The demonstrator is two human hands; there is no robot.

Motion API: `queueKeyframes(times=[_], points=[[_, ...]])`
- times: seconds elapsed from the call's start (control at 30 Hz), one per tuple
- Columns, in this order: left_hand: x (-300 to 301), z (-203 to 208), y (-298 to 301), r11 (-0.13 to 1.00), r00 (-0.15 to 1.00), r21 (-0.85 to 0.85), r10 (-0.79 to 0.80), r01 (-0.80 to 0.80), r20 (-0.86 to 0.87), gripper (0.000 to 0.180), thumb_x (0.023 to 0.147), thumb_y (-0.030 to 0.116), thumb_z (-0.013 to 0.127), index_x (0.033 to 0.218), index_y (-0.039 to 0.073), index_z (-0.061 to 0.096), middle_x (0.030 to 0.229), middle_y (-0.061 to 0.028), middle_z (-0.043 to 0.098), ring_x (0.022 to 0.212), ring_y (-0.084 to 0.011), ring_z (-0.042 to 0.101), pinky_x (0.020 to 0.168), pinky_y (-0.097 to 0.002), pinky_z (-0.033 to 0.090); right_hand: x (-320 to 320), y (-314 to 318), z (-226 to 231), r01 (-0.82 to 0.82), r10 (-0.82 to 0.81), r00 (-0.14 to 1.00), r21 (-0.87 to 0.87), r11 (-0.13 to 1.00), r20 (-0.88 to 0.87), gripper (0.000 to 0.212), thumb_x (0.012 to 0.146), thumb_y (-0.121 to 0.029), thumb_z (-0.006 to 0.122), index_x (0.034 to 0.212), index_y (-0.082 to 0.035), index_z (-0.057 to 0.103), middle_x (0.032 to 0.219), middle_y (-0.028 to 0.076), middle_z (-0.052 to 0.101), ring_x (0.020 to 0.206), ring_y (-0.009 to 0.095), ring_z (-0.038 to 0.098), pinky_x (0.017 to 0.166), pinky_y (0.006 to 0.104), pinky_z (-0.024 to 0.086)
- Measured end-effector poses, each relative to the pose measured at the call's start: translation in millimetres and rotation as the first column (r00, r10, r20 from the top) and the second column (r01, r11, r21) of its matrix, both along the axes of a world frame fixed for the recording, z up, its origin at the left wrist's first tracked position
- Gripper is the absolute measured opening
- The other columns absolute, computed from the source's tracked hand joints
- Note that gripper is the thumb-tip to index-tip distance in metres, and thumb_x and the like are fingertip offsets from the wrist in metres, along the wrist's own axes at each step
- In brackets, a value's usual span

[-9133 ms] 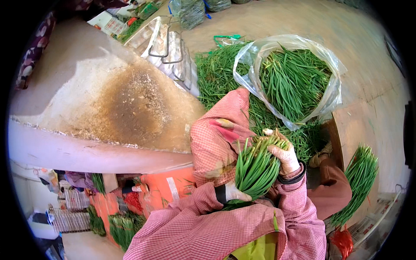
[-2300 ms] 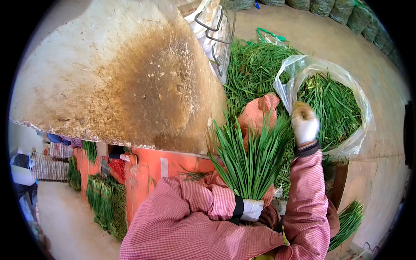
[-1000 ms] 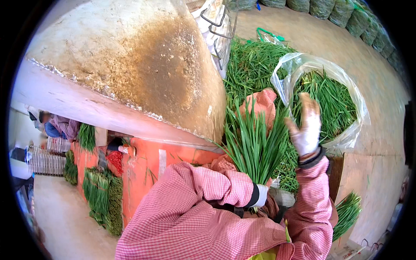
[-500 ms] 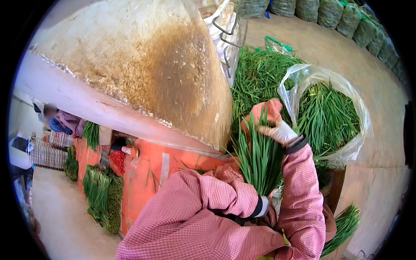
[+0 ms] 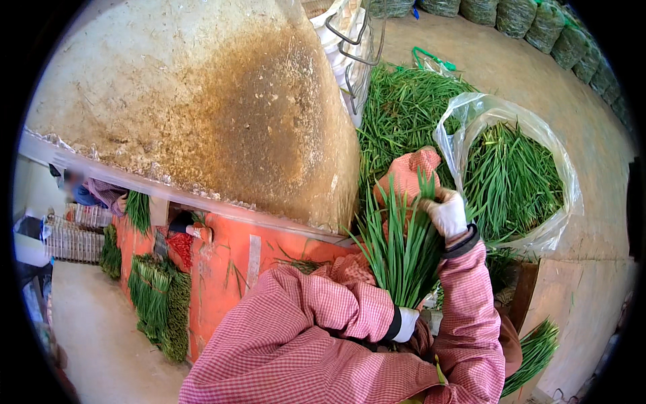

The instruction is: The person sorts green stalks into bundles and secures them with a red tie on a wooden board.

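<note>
A bunch of long, flat green garlic chives (image 5: 398, 259) fans upward over my lap. My left hand (image 5: 406, 324), in a white glove, is closed around its lower end; most of the fingers are hidden behind the sleeve and leaves. At the bunch's upper right, my right hand (image 5: 447, 213), also gloved in white, pinches leaf tips between thumb and fingers. Pink checked cloth (image 5: 412, 176) shows just behind the leaves. To the right stands an opened clear plastic bag (image 5: 572, 185) full of chives (image 5: 513, 182).
Loose chives (image 5: 410, 101) are heaped beyond my hands. A large stained pale slab (image 5: 202, 121) fills the upper left. Chive bundles (image 5: 149, 296) lie on an orange sheet (image 5: 225, 269), where another person (image 5: 101, 192) sits. Filled sacks (image 5: 518, 15) line the far right.
My right hand has shifted slightly right along the leaf tips, its fingers now closed on them where they were spread across the leaves. My left hand keeps its hold on the lower end.
</note>
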State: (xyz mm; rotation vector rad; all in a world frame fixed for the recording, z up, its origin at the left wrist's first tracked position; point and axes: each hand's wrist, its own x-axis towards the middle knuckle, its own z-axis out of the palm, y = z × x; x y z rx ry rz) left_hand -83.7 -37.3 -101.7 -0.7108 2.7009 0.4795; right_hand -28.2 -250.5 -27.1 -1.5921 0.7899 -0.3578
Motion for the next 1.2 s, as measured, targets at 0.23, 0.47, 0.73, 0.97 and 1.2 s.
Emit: queueKeyframes(times=[0.23,0.47,0.73,0.97,1.2], points=[[33.8,85.1,-36.1,0.991,0.952,-0.115,0.03,-0.068,-0.303,0.008,0.055,0.022,0.057,0.058,0.014,0.056,0.057,-0.0022,0.054,0.061,-0.0211,0.055,0.061,-0.0333,0.039,-85.1,-77.3,-42.3,0.421,-0.384,0.907,-0.391,0.818,0.173,0.048,0.077,-0.017,0.058,0.117,0.002,0.039,0.11,0.013,0.049,0.102,0.018,0.045,0.087,0.0281,0.034],[136.5,216.1,-139.7,0.655,-0.434,0.671,0.746,0.348,-0.505,0.032,0.066,-0.006,0.055,0.095,0.007,0.05,0.082,-0.0047,0.053,0.078,-0.0198,0.052,0.072,-0.0352,0.047,-102.0,2.3,82.4,-0.358,0.26,0.861,0.157,0.921,0.437,0.065,0.073,-0.04,0.059,0.118,0.002,0.038,0.111,0.008,0.048,0.103,0.015,0.042,0.089,0.0271,0.032],[187.7,195.1,-150.2,0.572,-0.78,0.74,0.617,0.353,-0.104,0.035,0.067,-0.009,0.049,0.098,0.008,0.05,0.085,-0.0051,0.054,0.082,-0.0222,0.052,0.075,-0.0395,0.047,-235.2,34.3,-56.7,-0.335,-0.066,0.658,-0.37,0.867,-0.75,0.032,0.062,-0.01,0.063,0.092,-0.002,0.057,0.078,0.013,0.061,0.069,0.025,0.059,0.063,0.031,0.046],[164.7,163.8,-139.1,0.45,-0.93,0.872,0.367,0.195,0.018,0.034,0.066,-0.008,0.05,0.095,0.011,0.052,0.081,-0.0021,0.055,0.083,-0.0197,0.052,0.074,-0.0377,0.046,-210.2,59.5,91.3,0.612,-0.577,0.787,-0.158,0.775,0.218,0.015,0.08,-0.014,0.053,0.083,0.0,0.059,0.06,0.001,0.053,0.053,0.006,0.045,0.05,0.0183,0.036],[103.0,160.8,-134.4,0.654,-0.848,0.75,0.45,0.101,-0.279,0.038,0.061,-0.013,0.056,0.095,0.003,0.05,0.079,-0.0069,0.054,0.075,-0.0191,0.054,0.07,-0.0305,0.048,-112.0,72.9,102.0,0.128,-0.114,0.987,-0.131,0.983,0.112,0.024,0.081,-0.022,0.052,0.069,-0.001,0.056,0.05,0.006,0.051,0.042,0.014,0.05,0.038,0.0275,0.036]])
